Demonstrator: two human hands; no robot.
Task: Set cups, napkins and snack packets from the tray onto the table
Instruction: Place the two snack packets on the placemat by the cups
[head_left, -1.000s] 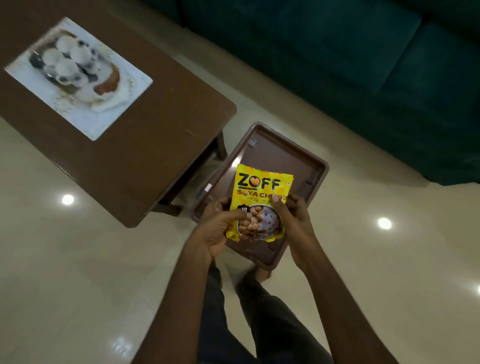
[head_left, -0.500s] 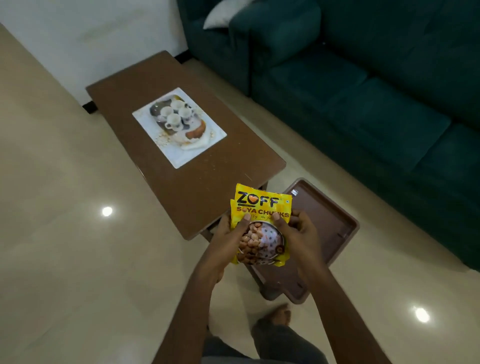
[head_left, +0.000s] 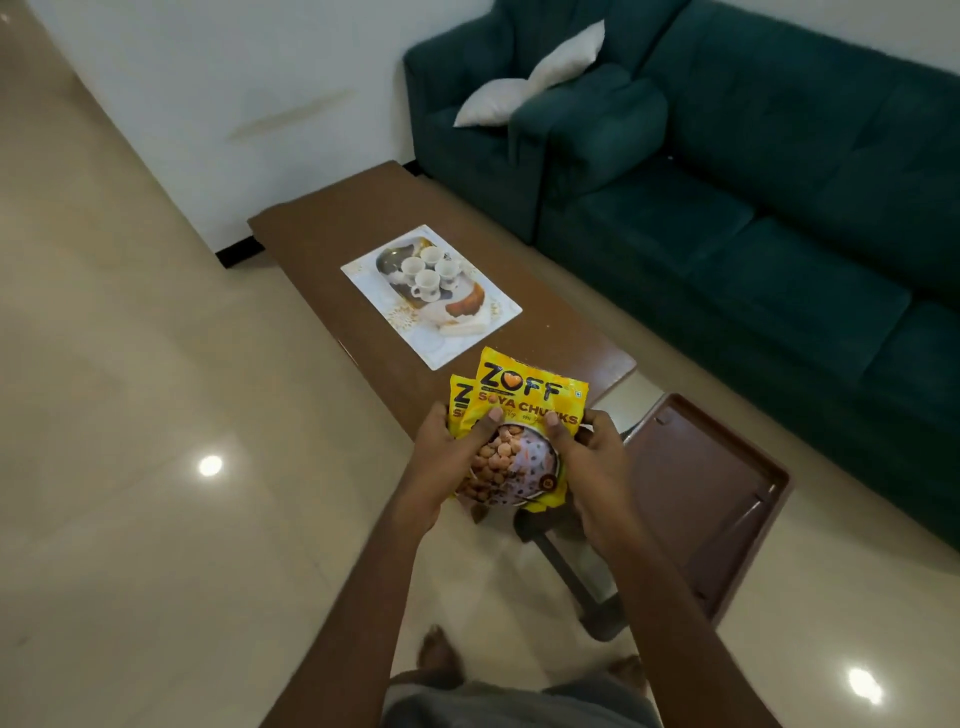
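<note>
Presently, you hold two yellow ZOFF soya chunks packets in front of you, over the near end of the brown desk (head_left: 332, 228) and clear of its top. The front packet (head_left: 530, 400) is upright with its printed face toward you. The second packet (head_left: 460, 397) sits just behind it, offset to the left, with only its upper left corner showing.

Your left hand (head_left: 447, 457) grips the left side of the pair. Its fingers (head_left: 488, 421) show only the thumb, pressed on the front face, with the rest curled behind and hidden. Your right hand (head_left: 592, 462) grips the right edge, thumb on the front face and the other fingers wrapped round the side.

A brown rectangular tray (head_left: 696, 483) lies on the pale tiled floor (head_left: 130, 364) to your right, near the desk's end and partly behind your right forearm.

On the middle of the desk lies a white placemat (head_left: 467, 332) showing white cups. I cannot tell whether these are real or printed.

A dark green sofa (head_left: 779, 208) stands beyond the desk, with a white cushion (head_left: 524, 78) on its far seat.
</note>
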